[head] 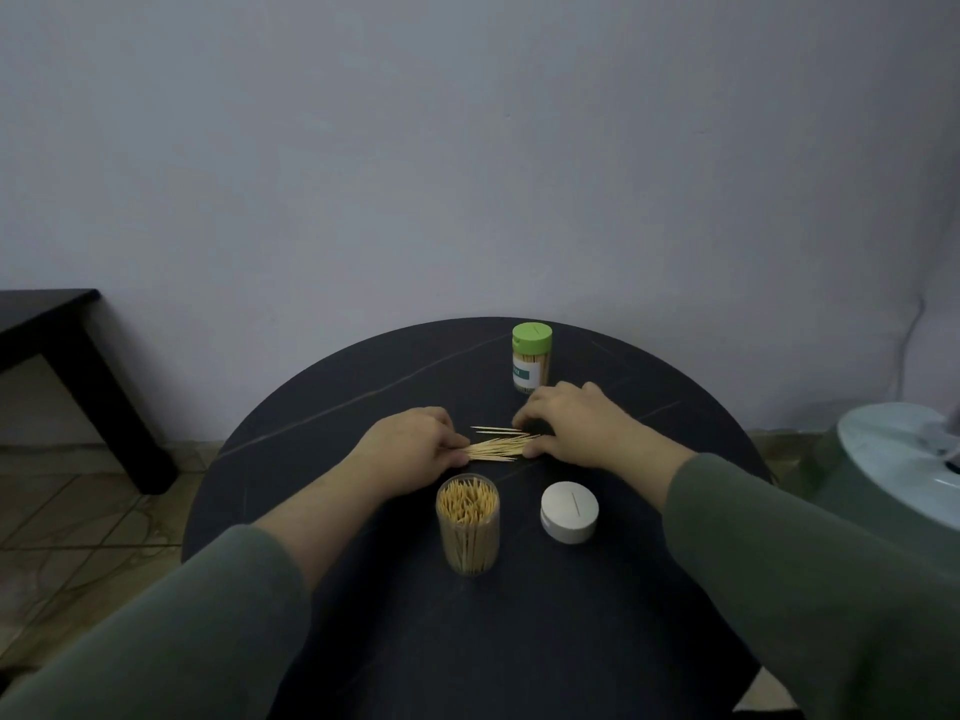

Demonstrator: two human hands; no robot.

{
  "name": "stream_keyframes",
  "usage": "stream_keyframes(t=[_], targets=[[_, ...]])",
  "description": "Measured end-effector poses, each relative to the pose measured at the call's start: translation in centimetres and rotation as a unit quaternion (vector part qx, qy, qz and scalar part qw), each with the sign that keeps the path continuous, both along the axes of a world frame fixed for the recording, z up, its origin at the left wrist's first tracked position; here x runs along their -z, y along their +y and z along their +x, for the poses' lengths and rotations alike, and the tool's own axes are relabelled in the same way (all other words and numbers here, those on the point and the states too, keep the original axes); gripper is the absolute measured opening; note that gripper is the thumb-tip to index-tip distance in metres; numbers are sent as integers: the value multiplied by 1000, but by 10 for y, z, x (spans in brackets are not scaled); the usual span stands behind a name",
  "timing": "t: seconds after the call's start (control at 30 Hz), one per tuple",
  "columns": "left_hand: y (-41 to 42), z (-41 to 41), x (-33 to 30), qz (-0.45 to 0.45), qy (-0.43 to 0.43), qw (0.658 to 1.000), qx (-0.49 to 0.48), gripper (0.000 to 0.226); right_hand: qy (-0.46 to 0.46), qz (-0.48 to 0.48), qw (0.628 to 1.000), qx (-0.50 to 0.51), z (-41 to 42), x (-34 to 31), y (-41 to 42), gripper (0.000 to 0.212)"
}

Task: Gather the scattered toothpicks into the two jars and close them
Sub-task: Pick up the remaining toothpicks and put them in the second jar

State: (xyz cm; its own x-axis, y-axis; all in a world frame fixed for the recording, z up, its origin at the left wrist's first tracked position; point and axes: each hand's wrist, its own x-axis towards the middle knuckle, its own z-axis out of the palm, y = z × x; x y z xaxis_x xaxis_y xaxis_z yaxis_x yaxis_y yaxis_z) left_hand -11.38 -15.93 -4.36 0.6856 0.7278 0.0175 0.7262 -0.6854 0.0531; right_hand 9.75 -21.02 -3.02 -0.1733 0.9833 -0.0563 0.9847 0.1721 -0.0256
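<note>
Toothpicks [497, 447] bunched on dark worktop [363, 641] between both hands. Left hand [410, 449] fingers curled, seemingly pinching bundle's end; right hand [576, 426] fingers bent, pressing other end. Open jar [467, 532] nearby, white lid [569, 511] beside; green-lidded jar [531, 358] closed behind.

head-worn view, angled down, table [363, 641] near

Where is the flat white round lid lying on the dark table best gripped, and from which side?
Grip the white round lid across its low rim, thumb and fingers on opposite sides, coming from above. It lies flat beside the open clear toothpick jar, and the right hand is likely nearer.
</note>
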Motion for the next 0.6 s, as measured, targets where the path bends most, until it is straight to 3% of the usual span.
stream_keyframes(t=[0.1, 0.33, 0.6], targets=[[-4, 4, -2, 32, 22, 999, 21, 36, -25, -6, 999, -22, -12, 6, 8, 53], [-6, 3, -6, 61, 42, 997, 36, 36, -99, -22, 993, -60, -19, 0, 17, 36], [-2, -3, -2, 60, 40, 997, 20, 39, -94, 22, 994, -44, -6, 0, 11, 29]])
